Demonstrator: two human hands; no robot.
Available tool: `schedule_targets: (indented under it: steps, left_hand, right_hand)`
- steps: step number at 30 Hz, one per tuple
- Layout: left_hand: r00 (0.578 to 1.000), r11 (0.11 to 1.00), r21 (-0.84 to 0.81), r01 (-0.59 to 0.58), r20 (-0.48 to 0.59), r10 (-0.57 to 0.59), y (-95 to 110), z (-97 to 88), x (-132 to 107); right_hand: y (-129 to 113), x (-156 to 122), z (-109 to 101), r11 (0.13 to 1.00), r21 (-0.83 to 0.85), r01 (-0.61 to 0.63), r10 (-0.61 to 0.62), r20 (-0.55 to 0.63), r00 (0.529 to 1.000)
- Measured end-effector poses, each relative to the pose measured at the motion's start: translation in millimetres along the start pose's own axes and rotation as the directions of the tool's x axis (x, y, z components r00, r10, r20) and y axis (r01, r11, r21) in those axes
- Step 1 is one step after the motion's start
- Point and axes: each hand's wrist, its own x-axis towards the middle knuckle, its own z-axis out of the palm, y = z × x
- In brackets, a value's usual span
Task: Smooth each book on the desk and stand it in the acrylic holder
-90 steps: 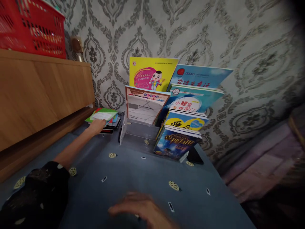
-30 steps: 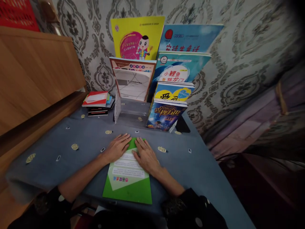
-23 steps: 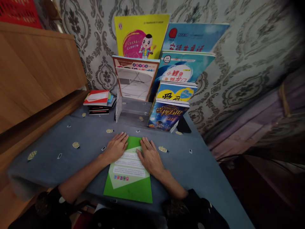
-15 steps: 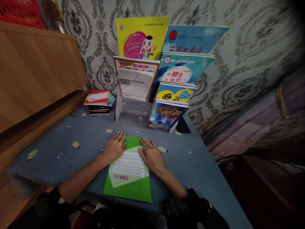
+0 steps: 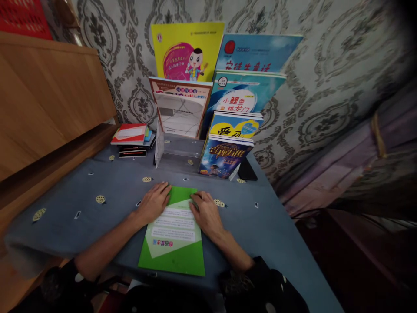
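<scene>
A green book with a pale text panel lies flat on the blue tablecloth in front of me. My left hand rests flat on its upper left edge, fingers stretched out. My right hand sits at its upper right edge, fingers bent with the tips curled against the cover's edge. Both forearms reach in from the bottom, with dark sleeves at the elbows.
A clear stepped stand by the wall holds several upright picture books, yellow and blue at the back. A small book stack with a red cover lies left. A wooden cabinet flanks the left; the table drops off at right.
Three seconds ago my left hand reached to the far stack; the green book now lies before me under both hands. In the last half second my right fingers curled at the book's edge.
</scene>
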Motion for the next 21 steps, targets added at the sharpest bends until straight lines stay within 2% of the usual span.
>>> schedule_targets:
  steps: [4, 6, 10, 13, 17, 21]
  left_hand:
    - [0.999, 0.999, -0.025, -0.028, 0.044, 0.030, -1, -1.5, 1]
    - [0.992, 0.995, -0.060, -0.078, 0.097, 0.084, -1, -4.1, 2]
    - [0.937, 0.960, -0.136, -0.246, 0.221, 0.271, 0, -12.3, 8]
    - [0.904, 0.946, -0.156, -0.285, 0.283, 0.319, -1, -16.5, 12]
    - [0.918, 0.965, -0.113, -0.236, 0.299, 0.260, 3, -17.3, 12]
    - [0.951, 0.995, 0.044, -0.086, 0.302, 0.069, 22, -20.2, 10]
  right_hand:
    - [-3, 8, 0, 0.998, 0.045, -0.033, 0.031, 0.039, 0.999]
    - [-3, 13, 2, 0.993, 0.114, -0.039, 0.034, 0.050, 0.998]
    - [1, 20, 6, 0.951, 0.310, 0.001, -0.015, 0.043, 0.999]
    - [6, 23, 8, 0.910, 0.413, 0.035, -0.041, 0.006, 0.999]
    - [13, 21, 6, 0.896, 0.438, 0.066, -0.048, -0.053, 0.997]
    - [21, 17, -1, 0.923, 0.382, 0.039, -0.003, -0.093, 0.996]
